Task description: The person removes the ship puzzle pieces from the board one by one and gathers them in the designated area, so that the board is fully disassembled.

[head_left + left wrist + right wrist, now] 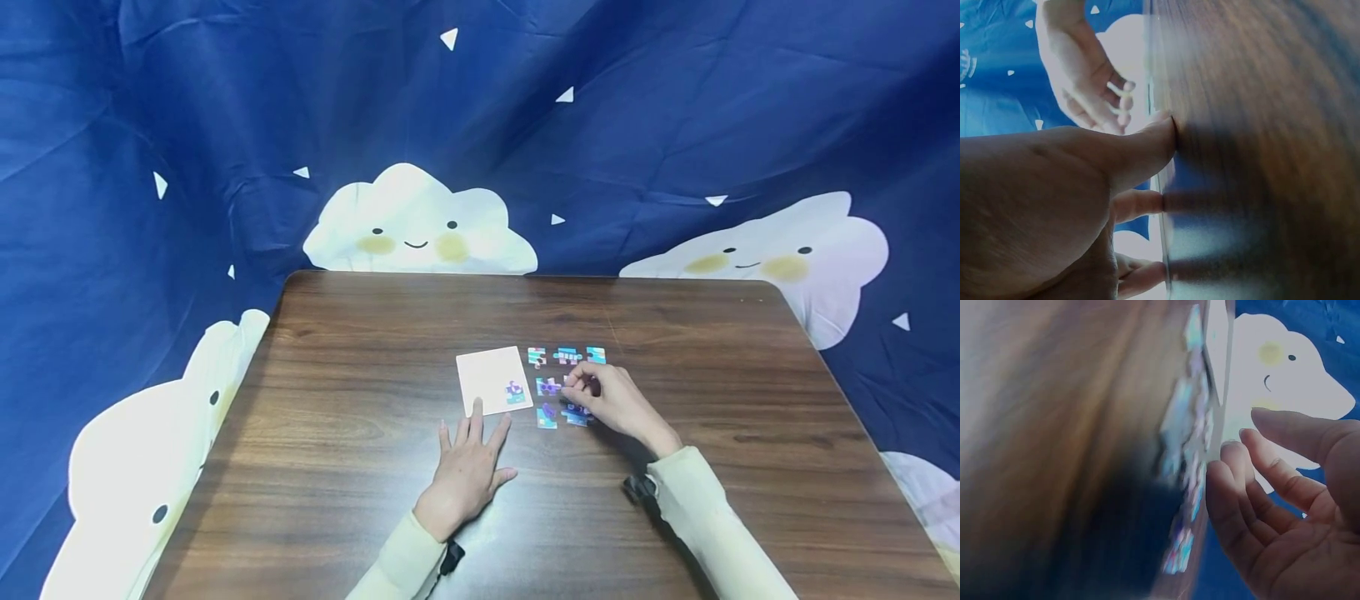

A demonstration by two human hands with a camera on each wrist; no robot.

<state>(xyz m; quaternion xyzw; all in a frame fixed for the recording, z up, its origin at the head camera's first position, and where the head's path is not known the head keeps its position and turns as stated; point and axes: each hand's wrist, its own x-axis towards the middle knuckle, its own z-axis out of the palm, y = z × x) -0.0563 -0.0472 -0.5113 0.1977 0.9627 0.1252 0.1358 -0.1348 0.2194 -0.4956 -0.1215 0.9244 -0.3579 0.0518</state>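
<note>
My left hand [467, 477] lies with spread fingers, a fingertip touching the near edge of a white square puzzle board [487, 375]. One colourful jigsaw piece [515, 392] sits in the board's lower right corner. To the right of the board lie several jigsaw pieces in rough rows, among them a top-left piece [537, 356] and a lower one [547, 417]. Over the right end of these rows hovers my right hand [617, 400], hiding part of them. The right wrist view shows its fingers [1225, 487] loosely bent, the thumb apart from them, and no piece between.
The pieces rest on a brown wooden table [360, 350]. Behind its far edge hangs a blue cloth [300, 92] printed with smiling clouds and white triangles. Dark wrist devices [639, 488] show at both cuffs.
</note>
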